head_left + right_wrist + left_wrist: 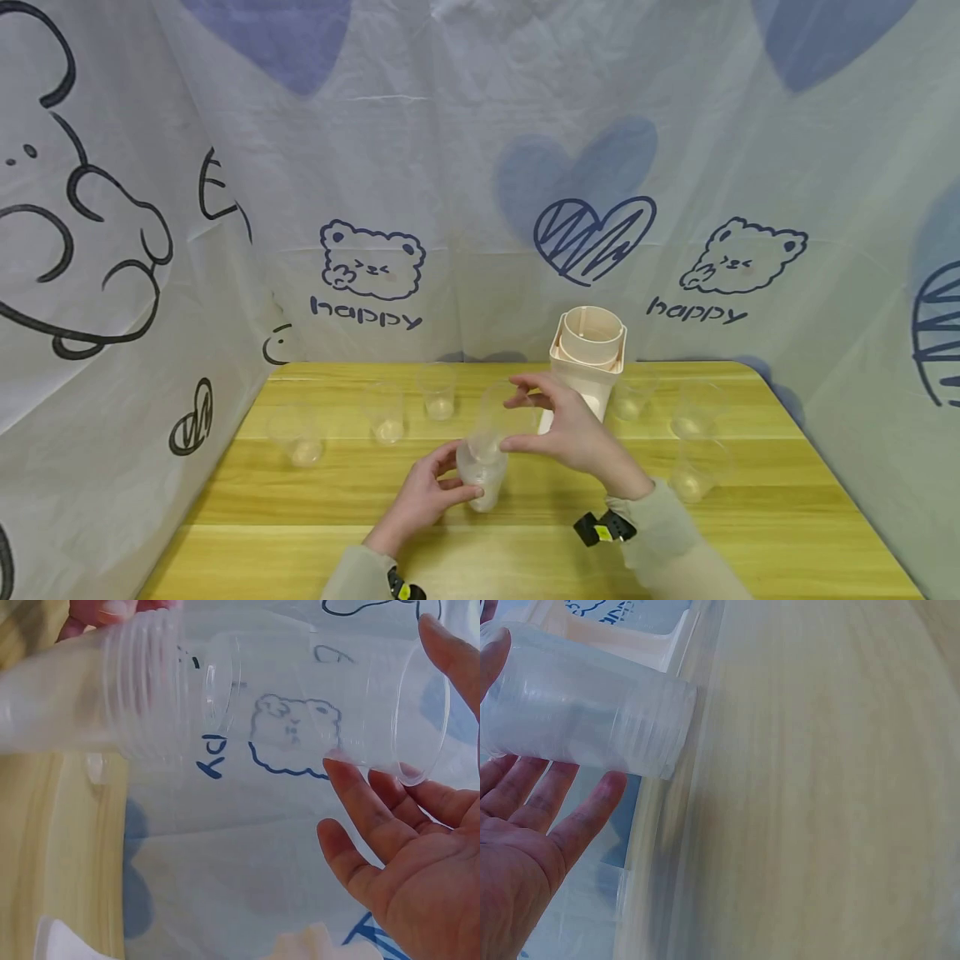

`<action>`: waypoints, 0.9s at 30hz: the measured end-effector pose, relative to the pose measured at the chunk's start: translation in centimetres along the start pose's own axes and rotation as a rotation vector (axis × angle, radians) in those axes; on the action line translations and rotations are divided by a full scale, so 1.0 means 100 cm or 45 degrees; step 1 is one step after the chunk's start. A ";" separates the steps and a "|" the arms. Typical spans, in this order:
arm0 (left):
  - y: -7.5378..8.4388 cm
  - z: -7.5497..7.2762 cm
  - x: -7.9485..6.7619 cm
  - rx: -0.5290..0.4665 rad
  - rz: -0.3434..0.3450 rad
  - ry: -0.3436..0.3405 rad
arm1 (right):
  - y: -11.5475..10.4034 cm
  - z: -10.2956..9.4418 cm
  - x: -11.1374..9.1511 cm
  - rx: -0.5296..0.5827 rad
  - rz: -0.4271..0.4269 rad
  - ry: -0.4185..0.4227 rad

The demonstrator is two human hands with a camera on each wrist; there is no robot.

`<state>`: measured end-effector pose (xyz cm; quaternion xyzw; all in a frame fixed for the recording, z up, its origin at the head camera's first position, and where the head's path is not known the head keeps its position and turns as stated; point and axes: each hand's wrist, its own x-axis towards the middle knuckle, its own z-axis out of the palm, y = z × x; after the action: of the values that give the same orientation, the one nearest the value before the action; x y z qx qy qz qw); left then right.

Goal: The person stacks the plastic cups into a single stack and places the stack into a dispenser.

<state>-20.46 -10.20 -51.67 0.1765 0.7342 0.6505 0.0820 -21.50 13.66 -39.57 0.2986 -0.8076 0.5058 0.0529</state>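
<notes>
A stack of nested clear plastic cups (483,482) stands on the table, and my left hand (426,498) grips it from the left side. In the left wrist view, the thumb and fingers lie on either side of the stack (585,709). My right hand (568,427) holds a single clear plastic cup (491,417) just above the stack's mouth. Seen from the right wrist, that cup (360,705) is held near its rim between thumb and fingers, its base facing the ribbed rims of the stack (146,682).
Behind the right hand stands a cream plastic holder (588,371) with a round tube on top. Several single clear cups stand spread out, such as a left cup (306,450) and a right cup (688,485). A printed cloth (480,275) hangs behind the wooden table (300,517).
</notes>
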 end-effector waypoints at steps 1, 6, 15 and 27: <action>0.001 0.000 0.000 0.000 0.001 -0.002 | 0.000 0.001 0.000 0.005 0.002 -0.009; -0.003 -0.001 0.000 -0.011 -0.004 -0.011 | 0.003 0.010 0.001 0.037 0.013 -0.059; -0.010 -0.003 0.002 -0.042 0.018 -0.037 | 0.012 0.025 0.001 -0.023 0.047 -0.133; -0.012 -0.004 0.002 -0.081 0.054 -0.064 | 0.026 0.032 0.001 -0.087 0.103 -0.220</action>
<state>-20.96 -10.63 -52.72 0.2054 0.7069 0.6705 0.0921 -22.32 11.68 -43.10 0.3063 -0.8374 0.4520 -0.0271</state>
